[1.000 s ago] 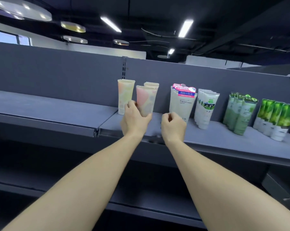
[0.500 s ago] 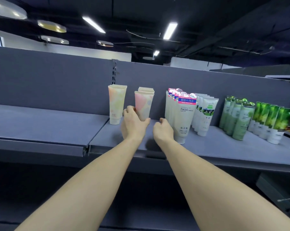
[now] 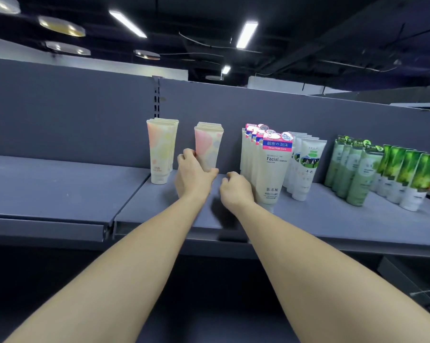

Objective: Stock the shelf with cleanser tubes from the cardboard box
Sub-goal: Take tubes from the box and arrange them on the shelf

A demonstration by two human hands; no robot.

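Cleanser tubes: pink row, upright on shelf, long axis vertical.
Left hand: fingers curled round front tube.
Right hand: just right, loosely curled, holding nothing.

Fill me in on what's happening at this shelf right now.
A person is stocking cleanser tubes on a grey shelf. The left hand grips the front pink-patterned tube of a short row, standing it upright. The right hand hovers beside it, fingers loosely curled, holding nothing. More rows stand alongside: peach tubes to the left, white Facial cleanser tubes and green tubes to the right.
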